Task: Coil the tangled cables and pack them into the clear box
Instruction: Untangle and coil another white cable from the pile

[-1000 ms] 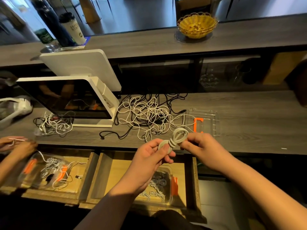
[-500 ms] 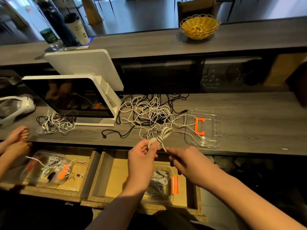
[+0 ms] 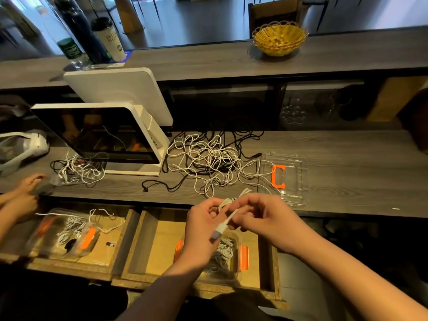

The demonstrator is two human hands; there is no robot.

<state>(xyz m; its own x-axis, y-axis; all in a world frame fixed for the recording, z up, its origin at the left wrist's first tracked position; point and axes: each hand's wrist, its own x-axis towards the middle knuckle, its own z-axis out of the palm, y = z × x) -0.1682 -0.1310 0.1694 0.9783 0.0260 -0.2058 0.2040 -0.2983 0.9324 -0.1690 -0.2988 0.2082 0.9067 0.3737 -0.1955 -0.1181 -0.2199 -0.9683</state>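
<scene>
Both hands' grip on one white cable (image 3: 228,217), left hand (image 3: 203,230), right hand (image 3: 261,216), two clear boxes below

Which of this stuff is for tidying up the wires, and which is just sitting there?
For the job:
left hand and right hand, holding the white coiled cable
tangled cables on the counter
clear box in the drawer
clear lid

Just sitting there:
yellow basket
white screen
paper cup
bottle
</scene>
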